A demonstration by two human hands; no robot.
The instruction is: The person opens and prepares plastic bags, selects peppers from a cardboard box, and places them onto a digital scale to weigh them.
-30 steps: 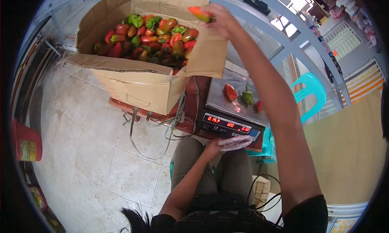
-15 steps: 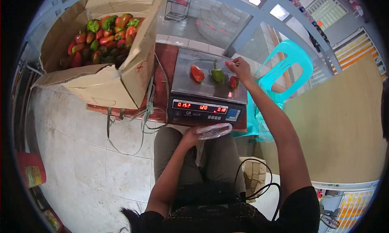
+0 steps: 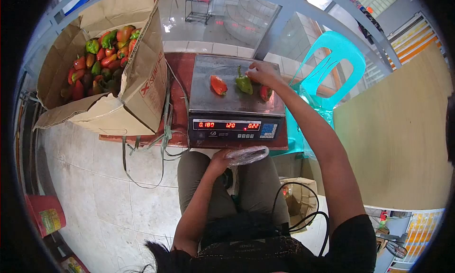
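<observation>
On the metal pan of a digital scale (image 3: pixel 204 100) lie an orange-red bell pepper (image 3: pixel 218 85), a green bell pepper (image 3: pixel 244 84) with its stem upward, and a red pepper (image 3: pixel 265 93) partly under my right wrist. My right hand (image 3: pixel 261 74) is over the pan beside the green pepper's stem, fingers pinched together; what they grip, if anything, is hidden. Down by my lap, my left hand (image 3: pixel 219 162) is closed on the end of a clear plastic bag (image 3: pixel 249 156). Red digits on the scale read 0.180, 1.20 and 0.22.
At left, a cardboard box (image 3: pixel 137 95) holds many red and green peppers (image 3: pixel 102 59). Loose straps (image 3: pixel 166 130) hang by the red table (image 3: pixel 177 88). A turquoise chair (image 3: pixel 348 59) and a wooden panel (image 3: pixel 393 140) stand at right. An open carton (image 3: pixel 303 197) sits below.
My right hand has moved left across the pan toward the green pepper; the red pepper it held earlier is no longer visible there. The scale's first number rose from 0.152. The view shifted slightly.
</observation>
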